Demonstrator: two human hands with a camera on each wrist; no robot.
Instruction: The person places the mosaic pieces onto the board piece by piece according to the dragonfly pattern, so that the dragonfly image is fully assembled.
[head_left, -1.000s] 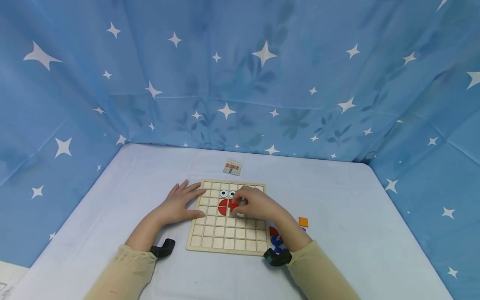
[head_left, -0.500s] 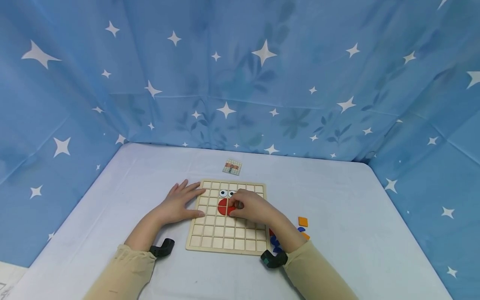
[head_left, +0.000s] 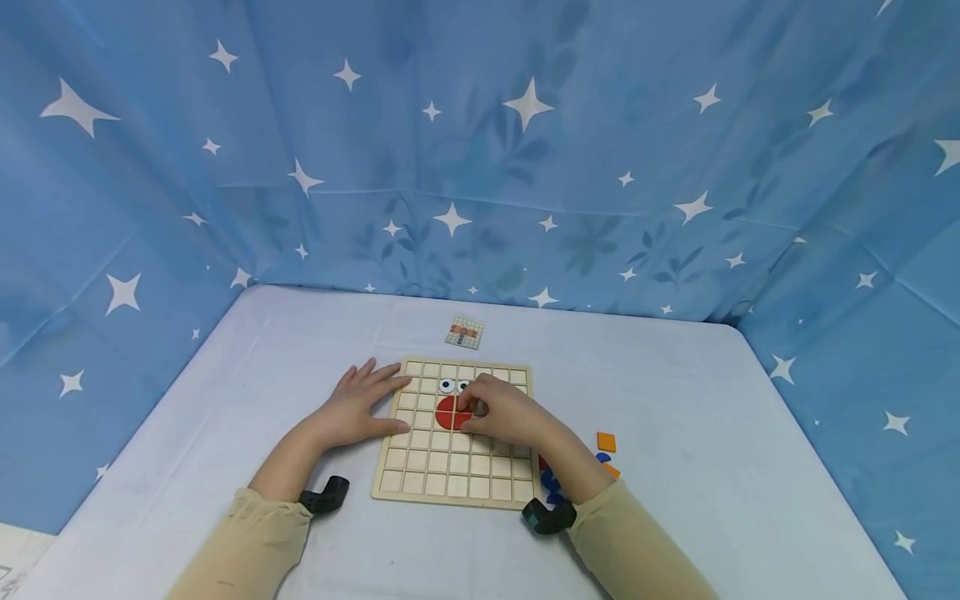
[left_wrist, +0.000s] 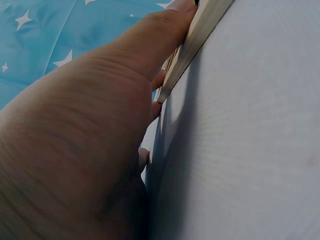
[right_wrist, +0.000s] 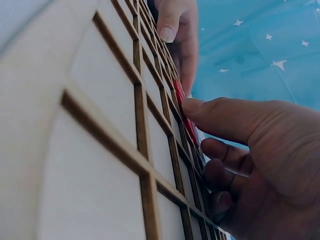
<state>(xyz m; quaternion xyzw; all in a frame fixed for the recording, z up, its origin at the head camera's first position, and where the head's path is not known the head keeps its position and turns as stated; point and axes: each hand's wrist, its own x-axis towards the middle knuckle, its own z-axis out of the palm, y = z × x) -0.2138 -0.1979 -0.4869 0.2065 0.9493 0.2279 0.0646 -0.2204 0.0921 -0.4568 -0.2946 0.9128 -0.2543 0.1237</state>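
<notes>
A wooden grid board lies on the white table. Red quarter-circle pieces sit together in its cells as a round shape, below two googly-eye pieces. Over the right side of that round, my right hand pinches a red quarter-circle piece with thumb and curled fingers. From the right wrist view, the thumb tip meets the red piece at the board's surface. My left hand rests at the board's left edge, fingers spread and thumb touching the frame; the left wrist view shows it along the wooden edge.
Loose blue pieces and orange squares lie right of the board, partly hidden by the right forearm. Behind the board is a small pattern card. A blue starry curtain surrounds the table's back and sides.
My right hand has moved slightly left and lowered a red quarter-circle piece into the round, filling its lower right part. The left hand stays in place.
</notes>
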